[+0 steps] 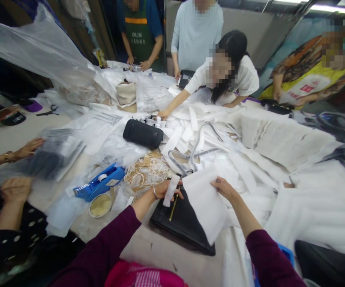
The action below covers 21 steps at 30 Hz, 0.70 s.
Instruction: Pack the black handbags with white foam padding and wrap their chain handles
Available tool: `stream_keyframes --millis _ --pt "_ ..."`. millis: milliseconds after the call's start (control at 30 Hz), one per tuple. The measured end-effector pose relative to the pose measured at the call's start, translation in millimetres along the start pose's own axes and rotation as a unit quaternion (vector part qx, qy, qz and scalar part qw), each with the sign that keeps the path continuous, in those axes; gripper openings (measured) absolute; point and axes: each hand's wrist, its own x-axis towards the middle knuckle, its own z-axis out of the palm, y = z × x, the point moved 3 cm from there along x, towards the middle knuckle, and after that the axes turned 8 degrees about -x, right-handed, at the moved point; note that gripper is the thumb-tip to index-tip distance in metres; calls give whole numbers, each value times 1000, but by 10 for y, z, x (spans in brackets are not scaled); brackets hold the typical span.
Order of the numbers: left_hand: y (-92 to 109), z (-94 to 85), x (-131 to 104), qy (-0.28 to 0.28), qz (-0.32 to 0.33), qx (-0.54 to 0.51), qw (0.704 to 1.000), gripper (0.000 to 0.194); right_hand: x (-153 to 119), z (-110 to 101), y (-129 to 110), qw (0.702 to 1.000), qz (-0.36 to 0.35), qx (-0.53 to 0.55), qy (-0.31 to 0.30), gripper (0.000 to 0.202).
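Observation:
A black handbag (pixel 187 221) with a gold zip lies flat on the table in front of me. Over its upper right part hangs a white foam sheet (pixel 204 199). My right hand (pixel 224 187) pinches the sheet's right edge between thumb and fingers. At the bag's upper left, my left hand (pixel 168 189) holds a narrow white foam strip (pixel 171 191), its fingers close to the zip. Grey straps (pixel 187 159) lie just beyond the bag, curving over white strips.
A blue tape dispenser (pixel 100 181), a tape roll (pixel 100 205) and tangled strings (pixel 148 169) lie to the left. Further off is a black bag (pixel 142 133). White foam sheets (pixel 289 135) pile up at right. Several people work around the table; one at left handles a plastic-wrapped item (pixel 55 155).

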Motion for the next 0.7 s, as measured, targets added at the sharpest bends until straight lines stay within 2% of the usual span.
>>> stream_keyframes --millis 67,167,333,367,433,500,567,700 --pt "-27 5 85 -11 -39 13 999 54 47 -89 -76 998 -15 -20 53 41" --pt "-70 -17 124 -8 -83 53 995 58 108 -173 -256 991 -28 -81 98 43" --pt "-122 -52 19 50 -108 120 986 59 230 -11 -577 980 -32 -195 34 41" --pt "-135 -52 -14 75 -97 116 986 61 270 49 -622 977 -33 -209 17 40" --pt "-170 -68 -89 162 -58 98 980 69 369 177 -677 969 -28 -244 -17 37" --pt "-222 -100 -185 270 -24 87 959 82 483 301 -691 951 -17 -305 -52 34" --pt "-267 -122 -290 351 1 100 931 90 597 409 -687 930 -12 -360 -75 30" --pt "-273 -99 -486 429 17 203 880 84 758 581 -674 904 -19 -417 -91 24"
